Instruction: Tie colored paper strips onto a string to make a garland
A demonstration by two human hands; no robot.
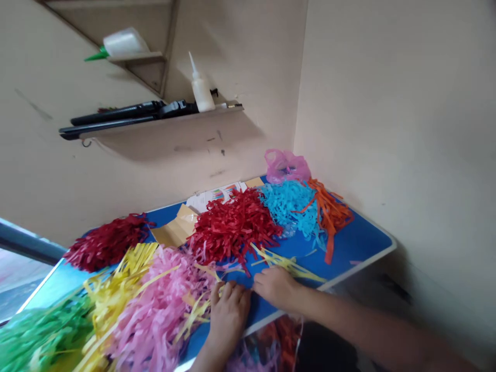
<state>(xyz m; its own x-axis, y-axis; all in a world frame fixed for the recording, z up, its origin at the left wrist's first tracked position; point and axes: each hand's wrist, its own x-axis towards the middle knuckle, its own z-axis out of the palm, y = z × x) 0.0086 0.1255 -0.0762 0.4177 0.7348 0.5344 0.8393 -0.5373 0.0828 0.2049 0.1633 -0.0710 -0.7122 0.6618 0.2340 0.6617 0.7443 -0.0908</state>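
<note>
Sorting loose yellow strips (289, 264) at the near edge of the blue surface (360, 243). Left hand (228, 310) lying palm down, fingers curled onto a few yellow strips beside the pink pile (155, 305); grip seemingly closed on them, though hard to tell. Right hand (277, 285) just beside it, fingers pressed on the strips fanning away from it; grip not clearly shut. Red pile (232, 227) just beyond both hands. Next, probably: gathering the strips into one bundle, calling for a light pinch.
</note>
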